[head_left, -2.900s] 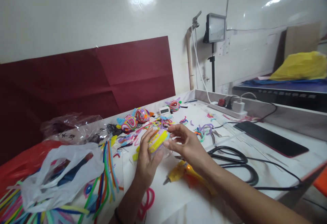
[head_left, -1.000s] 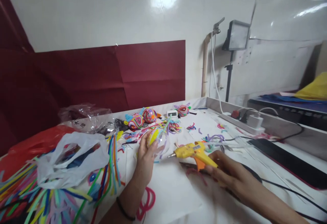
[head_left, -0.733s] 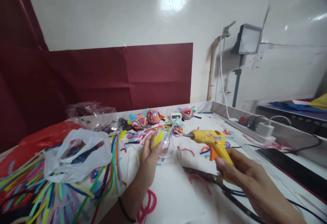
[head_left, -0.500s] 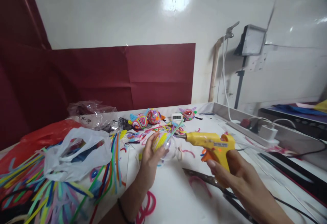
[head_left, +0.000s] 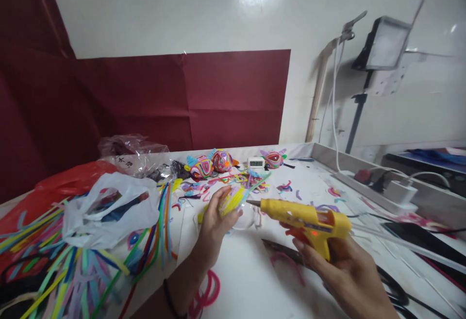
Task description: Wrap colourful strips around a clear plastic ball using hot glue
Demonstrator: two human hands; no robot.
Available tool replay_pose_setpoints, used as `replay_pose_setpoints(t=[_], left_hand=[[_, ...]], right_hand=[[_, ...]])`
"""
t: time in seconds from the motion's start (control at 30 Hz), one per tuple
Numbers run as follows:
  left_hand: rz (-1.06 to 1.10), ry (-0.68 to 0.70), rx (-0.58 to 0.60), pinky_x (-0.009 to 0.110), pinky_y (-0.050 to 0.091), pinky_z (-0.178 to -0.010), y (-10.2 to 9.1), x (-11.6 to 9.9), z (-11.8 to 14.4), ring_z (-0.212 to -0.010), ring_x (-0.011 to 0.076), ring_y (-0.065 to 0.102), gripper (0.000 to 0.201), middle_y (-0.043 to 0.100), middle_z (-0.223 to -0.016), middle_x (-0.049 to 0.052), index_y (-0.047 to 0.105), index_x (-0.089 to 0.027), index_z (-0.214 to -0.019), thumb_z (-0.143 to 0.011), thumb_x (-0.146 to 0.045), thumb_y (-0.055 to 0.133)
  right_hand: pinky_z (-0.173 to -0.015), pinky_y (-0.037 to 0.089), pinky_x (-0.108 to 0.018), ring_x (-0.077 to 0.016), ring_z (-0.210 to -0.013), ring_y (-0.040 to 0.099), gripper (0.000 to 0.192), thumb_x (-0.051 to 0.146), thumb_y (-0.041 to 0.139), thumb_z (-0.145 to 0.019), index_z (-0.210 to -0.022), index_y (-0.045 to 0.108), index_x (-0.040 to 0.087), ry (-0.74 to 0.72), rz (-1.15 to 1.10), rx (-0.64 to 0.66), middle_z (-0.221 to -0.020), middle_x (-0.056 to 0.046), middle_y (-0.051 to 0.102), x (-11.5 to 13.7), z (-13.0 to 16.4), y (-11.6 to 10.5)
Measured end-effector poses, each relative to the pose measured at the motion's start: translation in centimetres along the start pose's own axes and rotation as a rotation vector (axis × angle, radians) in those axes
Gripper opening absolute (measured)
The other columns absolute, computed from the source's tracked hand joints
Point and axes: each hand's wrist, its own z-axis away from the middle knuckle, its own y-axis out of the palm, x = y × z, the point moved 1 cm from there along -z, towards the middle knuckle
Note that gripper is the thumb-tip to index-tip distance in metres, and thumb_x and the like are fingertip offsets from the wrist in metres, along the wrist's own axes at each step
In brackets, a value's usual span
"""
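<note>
My left hand (head_left: 214, 224) grasps the clear ball (head_left: 245, 221) over white paper (head_left: 236, 275), my right hand (head_left: 340, 268) grips the yellow glue gun (head_left: 291, 213), and I'd best steady its nozzle (head_left: 254, 203) close beside the strips (head_left: 233, 199).

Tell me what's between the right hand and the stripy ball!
The yellow glue gun. In the head view, the right hand grips it, with its nozzle pointing toward the stripy ball.

Glare whitens the upper wall (head_left: 204, 18); outer edges look stretched.
</note>
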Motion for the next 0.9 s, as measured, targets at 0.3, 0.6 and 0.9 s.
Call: replay_pose_setpoints(t=[0.3,0.6,0.9], left_hand=[[-0.087,-0.005,-0.007,0.043,0.046,-0.099,0.2,-0.2,0.0,-0.119,0.0322,0.053,0.058,0.058,-0.129,0.01,0.057,-0.022,-0.122,-0.071,-0.04,0.075],[-0.096,0.011,0.077,0.04,0.041,-0.104,-0.5,0.5,0.1,-0.124,0.0305,0.051,0.059,0.054,-0.134,0.01,0.054,-0.023,-0.127,-0.074,-0.038,0.074],[-0.12,0.032,0.106,0.039,0.04,-0.106,-0.4,0.7,0.1,-0.125,0.0289,0.05,0.056,0.055,-0.134,0.009,0.052,-0.022,-0.127,-0.076,-0.032,0.073]], right_hand=[[-0.058,0.059,-0.028,-0.0246,-0.07,0.072,0.024,0.04,0.072,-0.076,-0.092,0.072,0.022,-0.109,0.143,0.116,-0.085,-0.008,0.077,-1.0,0.3,-0.9],[-0.049,0.056,-0.021,-0.0216,-0.062,0.071,0.021,0.037,0.068,-0.078,-0.087,0.075,0.019,-0.167,0.211,0.138,-0.075,-0.007,0.076,-0.8,0.5,-1.1],[-0.049,0.056,-0.021,-0.0201,-0.059,0.071,0.017,0.033,0.065,-0.082,-0.088,0.074,0.019,-0.254,0.229,0.146,-0.075,-0.006,0.076,-1.0,0.5,-1.0]])
